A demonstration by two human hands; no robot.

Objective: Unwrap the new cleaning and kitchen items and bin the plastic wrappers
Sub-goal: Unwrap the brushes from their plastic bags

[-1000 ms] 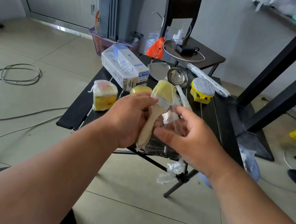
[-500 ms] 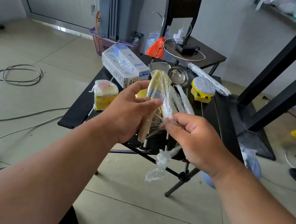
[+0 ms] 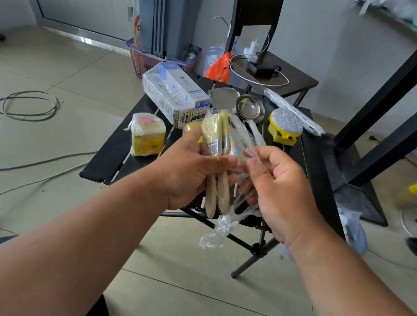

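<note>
Gripping two wooden-handled brushes [image 3: 218, 143] in my left hand [image 3: 189, 171], my right hand [image 3: 280, 191] pinching their clear plastic wrapper [image 3: 222, 228], black folding table [image 3: 106, 163] below

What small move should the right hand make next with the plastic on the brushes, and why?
Probably pull the plastic wrapper down off the handles. The left hand grips the brushes, the right hand pinches the loosened film, and a crumpled tail already hangs below the handles.
</note>
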